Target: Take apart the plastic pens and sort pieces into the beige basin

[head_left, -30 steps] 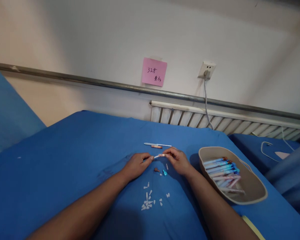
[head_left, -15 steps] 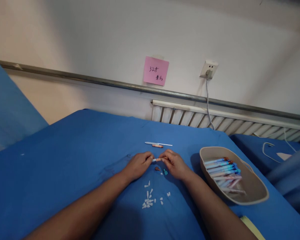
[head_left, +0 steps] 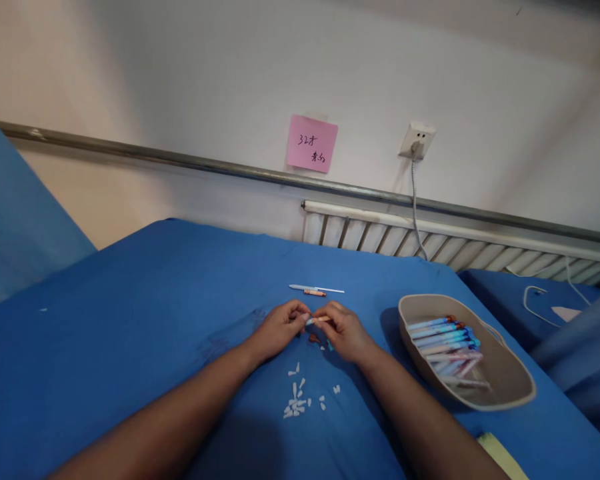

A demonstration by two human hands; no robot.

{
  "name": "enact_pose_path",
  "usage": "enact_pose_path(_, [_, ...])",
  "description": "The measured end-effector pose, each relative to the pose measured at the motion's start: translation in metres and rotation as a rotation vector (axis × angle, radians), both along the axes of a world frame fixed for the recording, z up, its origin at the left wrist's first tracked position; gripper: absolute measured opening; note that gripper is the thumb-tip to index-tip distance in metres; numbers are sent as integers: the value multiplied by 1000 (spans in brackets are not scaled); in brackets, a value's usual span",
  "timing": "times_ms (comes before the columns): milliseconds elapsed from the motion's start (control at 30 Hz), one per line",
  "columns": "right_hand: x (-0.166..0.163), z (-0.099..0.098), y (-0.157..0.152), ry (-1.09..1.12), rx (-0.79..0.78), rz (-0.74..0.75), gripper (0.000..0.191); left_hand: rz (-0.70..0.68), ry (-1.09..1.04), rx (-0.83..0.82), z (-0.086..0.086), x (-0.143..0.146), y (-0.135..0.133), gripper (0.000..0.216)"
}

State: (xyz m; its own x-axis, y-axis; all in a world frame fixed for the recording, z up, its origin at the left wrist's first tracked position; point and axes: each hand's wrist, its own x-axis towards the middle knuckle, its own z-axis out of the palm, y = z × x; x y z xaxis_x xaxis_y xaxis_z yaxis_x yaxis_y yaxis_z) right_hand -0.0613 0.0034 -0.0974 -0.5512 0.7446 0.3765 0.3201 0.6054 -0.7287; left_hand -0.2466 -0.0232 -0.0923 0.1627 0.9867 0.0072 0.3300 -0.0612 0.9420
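My left hand [head_left: 278, 328] and my right hand [head_left: 346, 332] meet over the blue cloth, fingertips pinched on a short pen barrel [head_left: 323, 319] between them. Its pale end is at my left fingers, and its orange part runs into my right fingers. Just below lie a brown pen piece [head_left: 314, 339] and a teal piece [head_left: 331, 346], the latter partly hidden by my right hand. Nearer me are several small white cone-shaped pieces [head_left: 295, 404]. Beyond my hands lie a pale pen part with a thin white refill [head_left: 303, 287] and an orange patterned barrel [head_left: 315, 293].
A beige basket [head_left: 523, 393] holding several pens [head_left: 443, 337] stands at the right. A yellow-green item [head_left: 500, 453] lies near my right forearm. Behind the table are a radiator [head_left: 380, 230], a metal rail [head_left: 220, 165], a pink note [head_left: 312, 143] and a socket [head_left: 417, 140] with a cord.
My hands have drawn slightly closer together, covering more of the pen barrel. My right hand has shifted a little left and now hides more of the teal piece.
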Motion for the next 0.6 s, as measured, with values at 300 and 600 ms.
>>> enact_pose_path(300, [-1,-8,5,127,-12,-142,16,131,-166,-234,12,-2,1,44])
enact_pose_path(600, [-1,-10,6,134,-42,-151,16,132,-291,-254,13,-4,1,37])
